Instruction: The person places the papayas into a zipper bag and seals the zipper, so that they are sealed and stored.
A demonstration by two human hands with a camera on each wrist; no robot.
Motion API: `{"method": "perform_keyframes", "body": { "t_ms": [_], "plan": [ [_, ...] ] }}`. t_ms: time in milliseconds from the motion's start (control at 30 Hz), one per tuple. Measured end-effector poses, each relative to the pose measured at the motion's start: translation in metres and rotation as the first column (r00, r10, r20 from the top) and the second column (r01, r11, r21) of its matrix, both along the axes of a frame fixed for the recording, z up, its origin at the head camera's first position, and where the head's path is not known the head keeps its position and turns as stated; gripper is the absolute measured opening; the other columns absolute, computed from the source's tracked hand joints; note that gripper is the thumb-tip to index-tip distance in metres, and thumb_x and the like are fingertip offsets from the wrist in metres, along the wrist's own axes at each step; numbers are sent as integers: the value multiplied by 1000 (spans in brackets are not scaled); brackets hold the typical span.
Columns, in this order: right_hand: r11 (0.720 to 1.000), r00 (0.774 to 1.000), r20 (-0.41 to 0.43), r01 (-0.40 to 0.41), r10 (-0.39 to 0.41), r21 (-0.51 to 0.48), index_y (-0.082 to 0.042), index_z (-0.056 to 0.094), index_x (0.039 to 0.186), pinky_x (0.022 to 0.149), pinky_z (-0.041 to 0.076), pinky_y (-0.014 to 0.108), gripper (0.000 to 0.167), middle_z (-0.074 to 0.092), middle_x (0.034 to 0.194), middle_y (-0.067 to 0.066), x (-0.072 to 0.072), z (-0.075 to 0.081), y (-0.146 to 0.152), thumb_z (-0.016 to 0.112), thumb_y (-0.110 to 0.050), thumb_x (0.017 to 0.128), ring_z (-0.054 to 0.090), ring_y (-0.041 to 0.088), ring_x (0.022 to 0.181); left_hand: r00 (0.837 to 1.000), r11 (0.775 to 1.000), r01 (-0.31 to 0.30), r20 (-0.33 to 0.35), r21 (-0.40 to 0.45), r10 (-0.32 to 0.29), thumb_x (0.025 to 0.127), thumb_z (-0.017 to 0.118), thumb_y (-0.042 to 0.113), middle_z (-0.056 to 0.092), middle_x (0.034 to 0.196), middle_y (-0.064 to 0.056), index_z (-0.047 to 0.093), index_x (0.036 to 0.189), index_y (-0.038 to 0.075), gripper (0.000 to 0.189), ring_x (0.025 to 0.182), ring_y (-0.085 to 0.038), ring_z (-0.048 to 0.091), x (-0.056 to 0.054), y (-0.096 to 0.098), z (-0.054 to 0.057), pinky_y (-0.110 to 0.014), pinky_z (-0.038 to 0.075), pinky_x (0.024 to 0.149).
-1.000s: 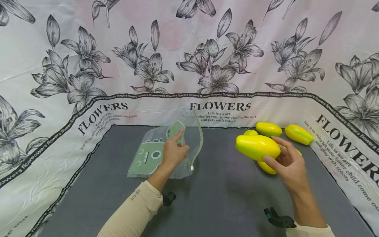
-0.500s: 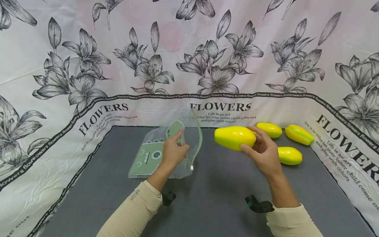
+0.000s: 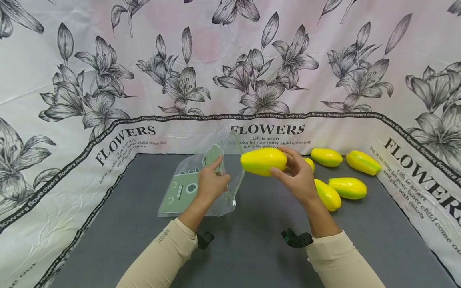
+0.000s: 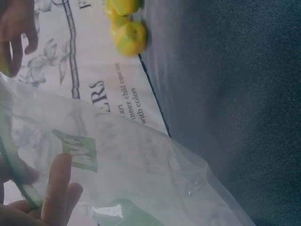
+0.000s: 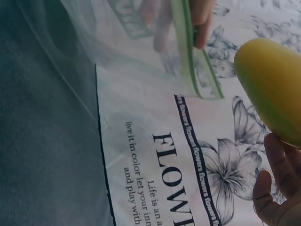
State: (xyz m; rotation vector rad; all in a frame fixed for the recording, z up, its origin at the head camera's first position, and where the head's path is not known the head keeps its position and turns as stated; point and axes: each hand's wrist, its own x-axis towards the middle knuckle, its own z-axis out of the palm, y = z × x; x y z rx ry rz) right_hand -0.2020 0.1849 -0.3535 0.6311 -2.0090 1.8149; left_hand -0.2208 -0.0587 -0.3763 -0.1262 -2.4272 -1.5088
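My left hand (image 3: 212, 182) grips the open-mouthed edge of a clear zip bag (image 3: 178, 200) with a green cartoon print. In the left wrist view, fingers (image 4: 57, 186) lie on either side of the bag's green zip strip (image 4: 19, 174). A yellow-green papaya (image 3: 261, 161) is held up by my right hand (image 3: 299, 176), between thumb and fingers. Its tapered free end points left at the bag's mouth, apart from the strip in the right wrist view, where the papaya (image 5: 270, 84) also shows. A white slider (image 3: 234, 203) sits at the strip's lower end.
Several more papayas (image 3: 347, 188) lie on the grey table (image 3: 248, 252) to the right, one partly behind my right hand. A floral cloth (image 3: 266, 136) hangs behind the table and along its sides.
My right hand has carried the papaya leftward from above the others to the bag's mouth. The left hand and the bag have stayed nearly still.
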Motion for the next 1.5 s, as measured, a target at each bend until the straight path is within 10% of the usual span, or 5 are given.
{"method": "perform_keyframes", "body": {
  "t_ms": [1067,1500],
  "plan": [
    [971,999,27,32,-40,238,0,52,134,74,51,44,55,57,118,21,1,27,-44,72,-5,83,57,31,89,1000,1000,-8,-17,-6,7,74,59,-1,50,44,-3,50,142,11,70,37,-16,54,4,2,9,-29,46,36],
    [961,997,-2,71,-73,268,-15,54,136,75,52,42,59,56,126,8,-26,1,-45,77,-23,82,59,27,97,999,1000,-22,-39,-20,21,74,59,-1,68,69,-10,51,141,9,68,38,-14,55,5,3,13,-29,46,36]
  ]
}}
